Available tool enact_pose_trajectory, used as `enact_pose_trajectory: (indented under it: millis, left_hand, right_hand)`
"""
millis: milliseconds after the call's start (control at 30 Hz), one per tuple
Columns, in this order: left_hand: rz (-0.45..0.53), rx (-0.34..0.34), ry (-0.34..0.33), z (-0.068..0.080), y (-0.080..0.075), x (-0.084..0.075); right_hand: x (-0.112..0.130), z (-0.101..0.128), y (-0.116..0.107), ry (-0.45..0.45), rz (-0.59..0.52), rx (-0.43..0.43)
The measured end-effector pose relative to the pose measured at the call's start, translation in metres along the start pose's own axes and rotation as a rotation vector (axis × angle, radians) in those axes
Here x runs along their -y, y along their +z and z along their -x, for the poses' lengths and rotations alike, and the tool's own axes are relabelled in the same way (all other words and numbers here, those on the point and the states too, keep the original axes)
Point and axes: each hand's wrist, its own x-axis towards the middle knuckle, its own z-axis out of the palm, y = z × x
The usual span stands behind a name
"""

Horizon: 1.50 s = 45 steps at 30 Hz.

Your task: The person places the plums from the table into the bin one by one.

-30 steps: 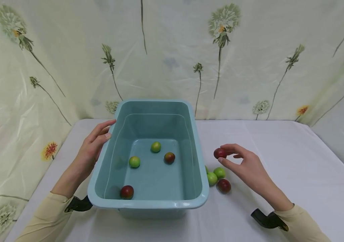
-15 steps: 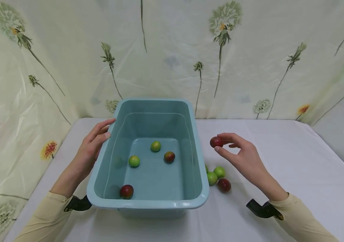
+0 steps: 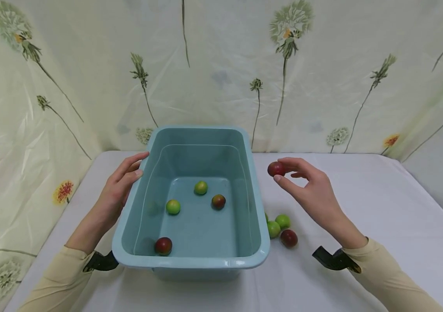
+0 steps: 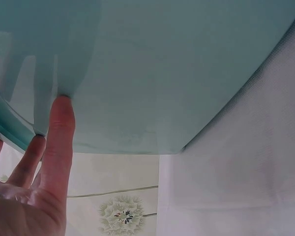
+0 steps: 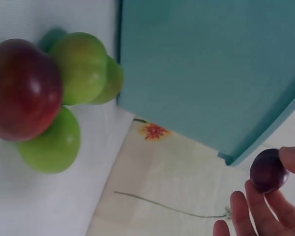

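Observation:
My right hand (image 3: 315, 193) pinches a dark red plum (image 3: 276, 169) between thumb and fingers, raised to the right of the blue plastic tub (image 3: 190, 262). The right wrist view also shows this plum (image 5: 269, 170) at the fingertips, outside the tub wall. My left hand (image 3: 116, 190) rests against the tub's left side near the rim, and in the left wrist view its straight fingers (image 4: 61, 132) touch the outer wall. Inside the tub lie two green plums (image 3: 172, 206) and two reddish ones (image 3: 163, 246), spread apart on the floor.
Beside the tub's right wall, several green plums (image 3: 282, 221) and a dark red one (image 3: 289, 238) lie grouped on the white tablecloth (image 3: 392, 199). The tub rim partly hides one green plum. A flowered curtain (image 3: 213, 95) hangs behind the table.
My right hand has moved up and slightly left with the plum, away from the group on the cloth. The left hand and tub have stayed in place.

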Motion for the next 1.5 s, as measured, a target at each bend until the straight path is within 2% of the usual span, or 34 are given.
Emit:
enact_pose_trajectory:
  millis: [433,767,1033,1500]
  left_hand:
    - [-0.004,-0.003,0.000,0.000,0.000,-0.001]
    - [0.001,0.002,0.001,-0.001,0.001,0.000]
    - [0.002,-0.005,0.004,-0.001,0.001,-0.001]
    - [0.005,-0.007,0.000,-0.001,0.001,0.000]
  right_hand:
    - [0.025,-0.020,0.002,-0.069,-0.081,-0.045]
    - [0.071,-0.023,0.003,-0.104,-0.141,-0.029]
    - [0.060,-0.031,0.015,-0.177,-0.144,-0.011]
    - [0.071,-0.044,0.035,-0.334,-0.165,0.066]
